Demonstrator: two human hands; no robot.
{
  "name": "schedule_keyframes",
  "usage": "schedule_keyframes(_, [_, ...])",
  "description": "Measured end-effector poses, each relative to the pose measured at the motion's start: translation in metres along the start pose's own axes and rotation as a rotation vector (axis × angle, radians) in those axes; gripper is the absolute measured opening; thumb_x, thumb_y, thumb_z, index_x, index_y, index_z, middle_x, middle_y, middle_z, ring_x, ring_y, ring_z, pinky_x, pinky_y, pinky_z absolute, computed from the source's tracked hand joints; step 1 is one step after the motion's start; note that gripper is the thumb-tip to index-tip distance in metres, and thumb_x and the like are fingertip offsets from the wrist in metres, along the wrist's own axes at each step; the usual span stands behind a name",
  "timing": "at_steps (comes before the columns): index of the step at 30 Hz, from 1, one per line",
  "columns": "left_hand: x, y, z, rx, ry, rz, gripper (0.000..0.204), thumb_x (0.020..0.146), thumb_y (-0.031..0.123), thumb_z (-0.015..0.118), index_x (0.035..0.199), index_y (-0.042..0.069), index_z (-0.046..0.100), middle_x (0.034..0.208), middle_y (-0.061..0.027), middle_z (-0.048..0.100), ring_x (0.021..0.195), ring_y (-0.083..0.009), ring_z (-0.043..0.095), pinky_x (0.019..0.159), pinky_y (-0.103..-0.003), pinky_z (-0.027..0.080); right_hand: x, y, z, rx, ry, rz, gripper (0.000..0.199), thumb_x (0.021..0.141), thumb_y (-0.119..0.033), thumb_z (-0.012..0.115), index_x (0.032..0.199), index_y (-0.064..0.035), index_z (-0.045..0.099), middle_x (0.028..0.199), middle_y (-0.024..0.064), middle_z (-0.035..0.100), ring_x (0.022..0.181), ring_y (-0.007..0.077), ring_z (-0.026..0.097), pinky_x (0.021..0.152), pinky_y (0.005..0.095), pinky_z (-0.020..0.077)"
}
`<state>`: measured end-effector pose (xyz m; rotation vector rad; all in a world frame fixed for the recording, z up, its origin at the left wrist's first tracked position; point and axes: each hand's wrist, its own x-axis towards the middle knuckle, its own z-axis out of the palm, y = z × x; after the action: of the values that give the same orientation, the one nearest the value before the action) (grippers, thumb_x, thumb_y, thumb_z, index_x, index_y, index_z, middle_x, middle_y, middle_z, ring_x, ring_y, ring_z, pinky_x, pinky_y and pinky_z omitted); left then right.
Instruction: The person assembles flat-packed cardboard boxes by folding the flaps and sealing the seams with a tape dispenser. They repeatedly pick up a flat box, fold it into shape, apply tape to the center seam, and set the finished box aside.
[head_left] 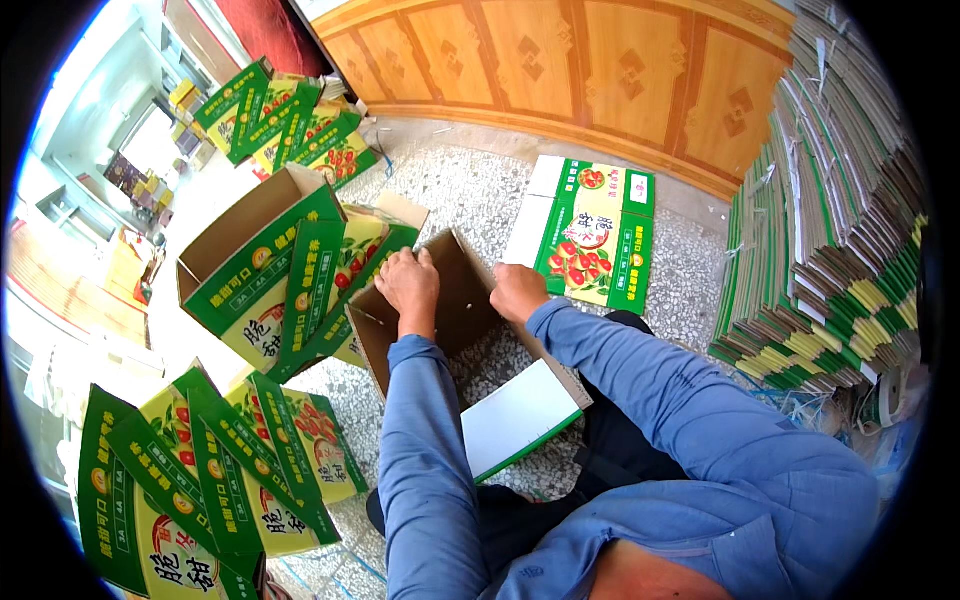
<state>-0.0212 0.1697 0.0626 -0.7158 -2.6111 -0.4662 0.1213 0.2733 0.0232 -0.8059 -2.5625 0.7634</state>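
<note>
My left hand (pixel 409 283) grips the left wall of a brown cardboard box (pixel 463 300) that stands open in front of me on the floor. My right hand (pixel 517 292) presses on the box's right wall, fingers curled over its edge. A white-faced flap with a green edge (pixel 515 417) hangs from the box toward my lap. Both forearms are in blue sleeves.
A flat green fruit carton (pixel 597 232) lies on the speckled floor beyond the box. A tall stack of flat cartons (pixel 835 230) rises at the right. Assembled green boxes (pixel 275 270) stand at the left, more at the lower left (pixel 200 480) and far back (pixel 285 120). A wooden wall panel (pixel 580 70) runs behind.
</note>
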Motion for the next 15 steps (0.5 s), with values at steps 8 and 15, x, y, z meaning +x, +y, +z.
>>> schedule_keyframes(8, [-0.153,-0.023,0.095,-0.259,0.025,0.064,0.032,0.081,0.021,0.063,0.107,0.002,0.064,0.128,-0.0181,0.054,0.121,-0.0366,0.047,0.096,-0.048,0.040,-0.006,-0.010,0.019,0.119,-0.043,-0.051,0.025,0.079,-0.016,0.054,0.097,0.0001,0.060,0.099,0.0253,0.059,0.093,0.0426,0.059,0.082,0.0485,0.0472])
schedule_keyframes(15, [-0.122,-0.087,0.067,-0.886,-0.039,-0.616,0.026,0.090,0.017,0.052,0.104,-0.002,0.065,0.097,-0.0141,0.067,0.088,-0.0233,0.062,0.078,-0.034,0.048,-0.056,-0.038,0.090,-0.051,-0.113,-0.188,0.058,0.088,-0.050,0.050,0.133,-0.0142,0.050,0.140,0.0171,0.040,0.130,0.0351,0.031,0.101,0.0588,0.0229])
